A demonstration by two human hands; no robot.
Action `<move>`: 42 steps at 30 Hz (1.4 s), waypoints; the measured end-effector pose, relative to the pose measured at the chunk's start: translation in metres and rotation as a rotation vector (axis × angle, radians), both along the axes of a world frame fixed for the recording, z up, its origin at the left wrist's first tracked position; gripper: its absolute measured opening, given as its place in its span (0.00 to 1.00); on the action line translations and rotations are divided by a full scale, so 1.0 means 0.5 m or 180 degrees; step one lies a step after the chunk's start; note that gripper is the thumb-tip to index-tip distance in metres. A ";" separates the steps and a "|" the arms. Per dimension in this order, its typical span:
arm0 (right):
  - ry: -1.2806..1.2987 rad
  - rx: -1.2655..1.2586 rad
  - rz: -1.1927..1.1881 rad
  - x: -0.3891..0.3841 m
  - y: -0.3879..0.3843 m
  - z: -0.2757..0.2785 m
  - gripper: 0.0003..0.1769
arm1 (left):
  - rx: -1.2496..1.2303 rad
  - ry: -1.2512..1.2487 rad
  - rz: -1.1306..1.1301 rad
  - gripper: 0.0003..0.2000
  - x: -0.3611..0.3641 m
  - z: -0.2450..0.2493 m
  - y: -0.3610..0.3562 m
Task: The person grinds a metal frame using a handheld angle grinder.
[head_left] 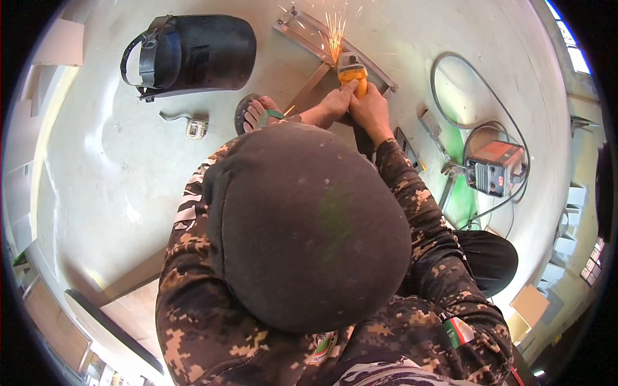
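A yellow angle grinder [354,72] is held in both my hands, its head at the joint of a metal frame [314,83]. My left hand [336,101] is closed around the grinder's near side, with the thumb on its body. Beside it, my right hand [371,110] wraps the grinder's body from the right. Orange sparks [335,38] spray away from the contact spot. The grinder's disc is mostly hidden by its head and the glare. The frame's long bars lie on the floor beyond my hands.
A black welding mask [222,55] lies at the upper left, with a tape measure [196,128] below it. My sandaled foot [257,114] is close to the frame. On the right stand a red-and-black welding machine [494,168] and its looped cable [473,67].
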State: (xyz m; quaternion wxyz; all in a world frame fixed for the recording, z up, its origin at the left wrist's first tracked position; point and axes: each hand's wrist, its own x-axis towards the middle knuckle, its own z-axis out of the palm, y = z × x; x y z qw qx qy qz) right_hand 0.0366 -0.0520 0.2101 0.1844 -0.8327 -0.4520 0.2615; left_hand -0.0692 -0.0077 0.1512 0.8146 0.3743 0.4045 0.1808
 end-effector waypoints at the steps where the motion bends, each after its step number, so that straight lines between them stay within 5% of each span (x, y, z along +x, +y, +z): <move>1: -0.0025 0.0025 0.0006 0.000 0.000 -0.001 0.32 | 0.0017 0.0079 0.0000 0.35 0.000 0.001 0.001; 27: 0.0273 0.0263 0.0068 0.028 -0.002 -0.017 0.30 | 0.0220 0.0097 -0.0246 0.36 -0.012 0.045 0.024; 29: 0.0318 0.0428 -0.0212 0.040 -0.018 -0.016 0.31 | 0.1055 0.1473 -0.1751 0.37 -0.038 0.084 0.058; 30: 0.0340 0.0447 -0.0230 0.049 -0.025 -0.015 0.31 | 0.1071 0.1497 -0.1768 0.37 -0.051 0.088 0.055; 32: 0.0898 0.0738 -0.0496 0.073 -0.039 -0.012 0.30 | 0.2852 0.3279 -0.1320 0.35 -0.077 0.099 0.042; 35: 0.1792 0.0878 -0.1169 0.096 -0.043 -0.010 0.30 | 0.3875 0.4215 -0.1153 0.32 -0.130 0.030 0.051; 42: 0.2349 0.1232 -0.1750 0.128 -0.063 0.077 0.27 | 0.3906 0.3342 -0.1807 0.28 -0.153 -0.051 0.090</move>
